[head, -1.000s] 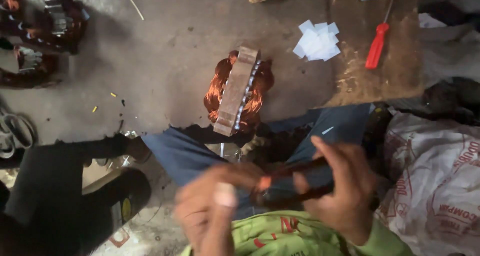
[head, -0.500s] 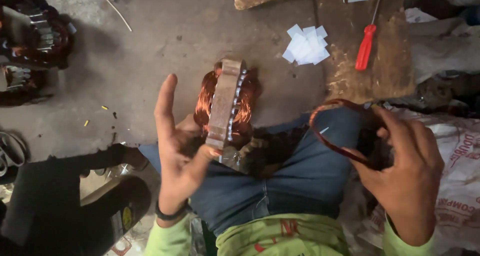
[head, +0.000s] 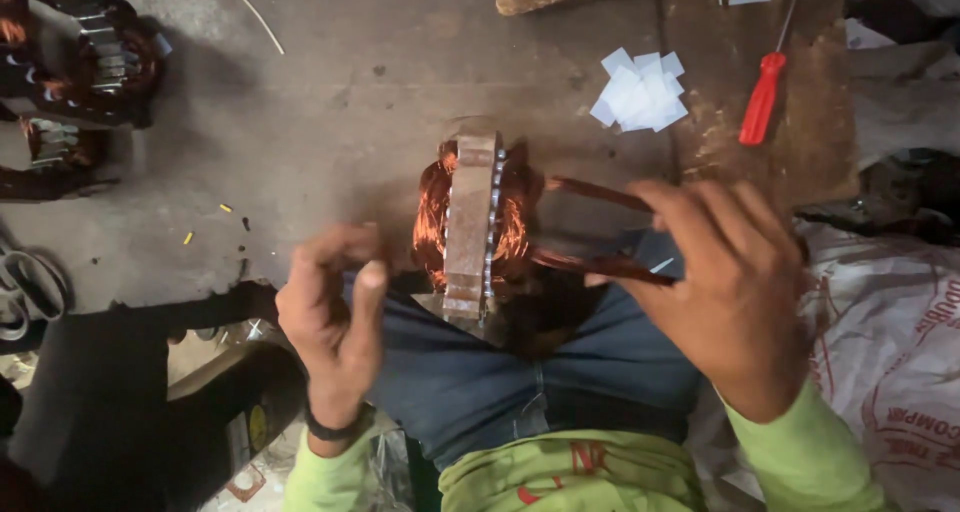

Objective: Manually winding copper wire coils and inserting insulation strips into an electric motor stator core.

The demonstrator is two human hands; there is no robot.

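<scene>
One motor core (head: 470, 227) stands on edge between my knees, a rusty steel stack with copper windings bulging out both sides, resting against the jeans (head: 470, 392) just above the lap. A loop of copper wire (head: 600, 232) runs from its right side, two dark strands going toward my right hand (head: 735, 292). That hand comes in from lower right, back of hand up, fingers curled and pinched closed around the wire loop; thumb side hidden, so I can't see the exact grip. My left hand (head: 335, 317) sits just left of the core, wrist low, palm turned toward the core, fingers bent and loosely cupped, holding nothing I can see; it is near the core, contact unclear. A dark band is on that wrist.

Further out: grey concrete floor (head: 330, 102). A wooden board (head: 800, 162) at upper right carries a red-handled screwdriver (head: 760, 97) and a small pile of white paper slips (head: 640, 92). More wound cores (head: 85, 62) lie far left. A printed white sack (head: 890, 332) lies at right.
</scene>
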